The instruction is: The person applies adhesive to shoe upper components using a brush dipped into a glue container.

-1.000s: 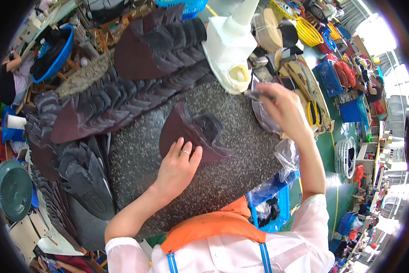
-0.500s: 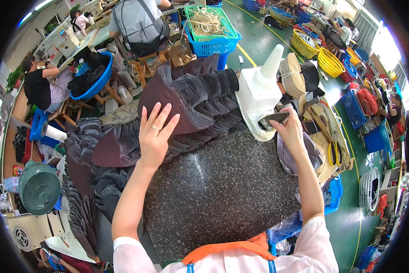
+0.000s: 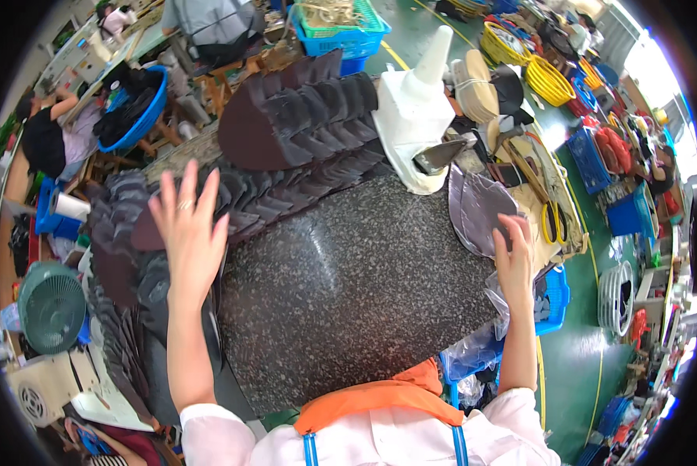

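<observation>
My left hand point(image 3: 187, 233), fingers spread and holding nothing, is over the left part of the overlapping dark maroon pieces point(image 3: 267, 182); whether it touches them I cannot tell. Another fanned row with a rounded maroon piece point(image 3: 247, 128) at its left end lies farther back. My right hand point(image 3: 515, 256) is empty, fingers bent and apart, beside a few flat purple-grey pieces point(image 3: 479, 210). Farther back, a flat dark tool point(image 3: 440, 155) rests in the mouth of a white container point(image 3: 410, 116) with a tall cone on top.
A speckled dark stone slab point(image 3: 348, 279) lies between my arms. Yellow-handled scissors point(image 3: 552, 223) and a tied bundle of tan pieces point(image 3: 474, 85) lie at the right. A green fan point(image 3: 52, 307) stands at the left. Blue baskets point(image 3: 341, 43) and co-workers surround the bench.
My right hand has let go of the dark tool and come nearer. My left hand has moved left off the large maroon piece, which now lies flatter. The whole view has shifted.
</observation>
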`<state>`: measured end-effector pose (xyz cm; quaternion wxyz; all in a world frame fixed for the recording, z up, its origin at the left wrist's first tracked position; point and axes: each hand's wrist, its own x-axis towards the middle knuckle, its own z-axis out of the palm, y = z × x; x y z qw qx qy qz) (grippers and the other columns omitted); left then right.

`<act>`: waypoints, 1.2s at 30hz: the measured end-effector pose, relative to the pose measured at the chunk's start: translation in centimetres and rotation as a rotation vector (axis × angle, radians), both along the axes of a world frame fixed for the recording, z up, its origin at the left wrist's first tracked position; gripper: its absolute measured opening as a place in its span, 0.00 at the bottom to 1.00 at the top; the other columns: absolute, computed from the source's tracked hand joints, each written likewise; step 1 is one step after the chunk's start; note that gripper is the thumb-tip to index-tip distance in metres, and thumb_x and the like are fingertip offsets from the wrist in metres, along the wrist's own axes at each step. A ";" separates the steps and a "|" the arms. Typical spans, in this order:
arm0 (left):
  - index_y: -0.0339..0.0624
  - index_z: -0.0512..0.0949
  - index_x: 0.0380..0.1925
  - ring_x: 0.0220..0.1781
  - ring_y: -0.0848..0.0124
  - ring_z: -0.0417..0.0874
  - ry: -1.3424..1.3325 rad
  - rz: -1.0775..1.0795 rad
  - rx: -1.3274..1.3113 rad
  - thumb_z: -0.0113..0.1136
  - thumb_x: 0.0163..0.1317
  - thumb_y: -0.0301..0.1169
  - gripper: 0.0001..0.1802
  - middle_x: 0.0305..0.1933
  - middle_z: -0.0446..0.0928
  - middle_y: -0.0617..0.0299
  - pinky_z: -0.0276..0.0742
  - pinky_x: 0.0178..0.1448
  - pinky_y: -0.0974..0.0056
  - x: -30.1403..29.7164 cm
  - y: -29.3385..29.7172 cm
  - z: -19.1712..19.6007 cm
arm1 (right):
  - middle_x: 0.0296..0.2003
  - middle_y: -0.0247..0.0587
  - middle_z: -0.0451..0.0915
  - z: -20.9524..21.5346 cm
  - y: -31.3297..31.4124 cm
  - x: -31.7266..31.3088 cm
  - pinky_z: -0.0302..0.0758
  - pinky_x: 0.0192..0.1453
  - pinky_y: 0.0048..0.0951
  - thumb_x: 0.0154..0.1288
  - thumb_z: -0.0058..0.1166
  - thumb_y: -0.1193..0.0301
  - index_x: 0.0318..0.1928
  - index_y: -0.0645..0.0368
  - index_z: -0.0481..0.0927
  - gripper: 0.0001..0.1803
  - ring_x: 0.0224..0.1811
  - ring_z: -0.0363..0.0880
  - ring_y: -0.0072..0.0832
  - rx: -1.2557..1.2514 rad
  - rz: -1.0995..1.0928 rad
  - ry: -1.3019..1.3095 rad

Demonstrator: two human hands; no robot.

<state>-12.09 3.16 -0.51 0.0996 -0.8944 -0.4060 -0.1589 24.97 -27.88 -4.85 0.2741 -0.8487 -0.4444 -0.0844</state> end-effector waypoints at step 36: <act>0.34 0.72 0.58 0.63 0.36 0.75 -0.097 0.204 -0.348 0.75 0.51 0.35 0.35 0.63 0.69 0.33 0.81 0.59 0.45 -15.3 -26.2 -7.2 | 0.32 0.41 0.84 -2.2 6.2 -22.6 0.82 0.39 0.41 0.66 0.61 0.65 0.36 0.55 0.86 0.07 0.35 0.85 0.43 -0.083 0.975 0.371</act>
